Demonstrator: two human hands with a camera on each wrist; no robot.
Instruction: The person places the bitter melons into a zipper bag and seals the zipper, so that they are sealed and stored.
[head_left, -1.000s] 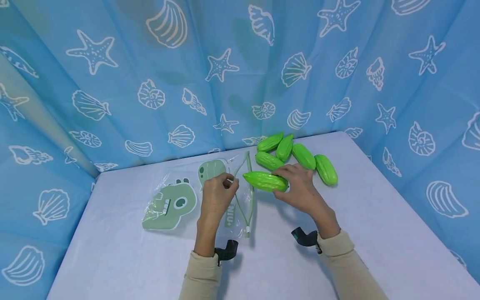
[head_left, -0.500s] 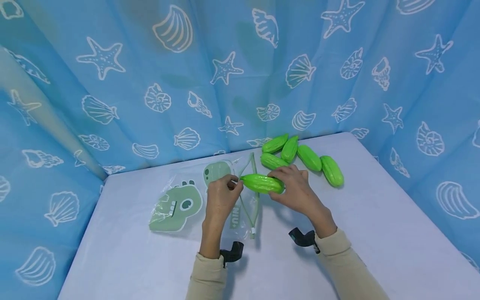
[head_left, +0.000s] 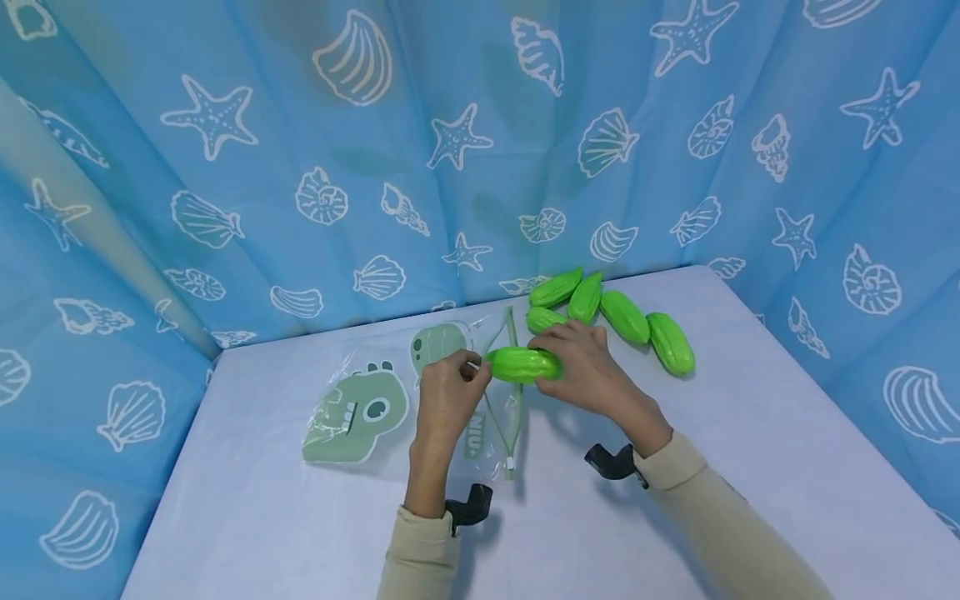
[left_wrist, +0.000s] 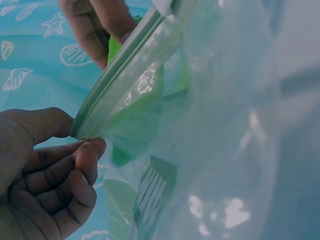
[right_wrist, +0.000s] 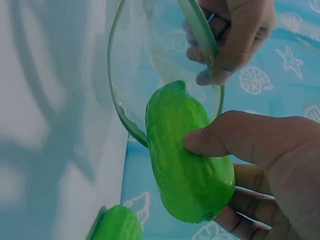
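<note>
My right hand [head_left: 581, 364] grips a bright green ridged bitter melon [head_left: 522, 365], thumb on one side and fingers on the other. Its pointed end reaches into the mouth of a clear zipper bag [right_wrist: 116, 95]. With thumb and forefinger my left hand [head_left: 447, 396] pinches the bag's green zipper rim [left_wrist: 107, 70], holding it raised. Through the clear plastic the left wrist view shows the melon's tip inside. The bag bears green cartoon monster prints [head_left: 356, 417] and lies on the table to the left.
Several more green melons [head_left: 624, 317] lie at the back right of the white table [head_left: 262, 533]. A blue curtain [head_left: 480, 208] with shell prints hangs close behind the table. Each wrist wears a black camera mount [head_left: 470, 505].
My right hand has moved left with the melon, from beside the bag's opening to inside its mouth. The left hand keeps its pinch on the rim. The view has shifted slightly.
</note>
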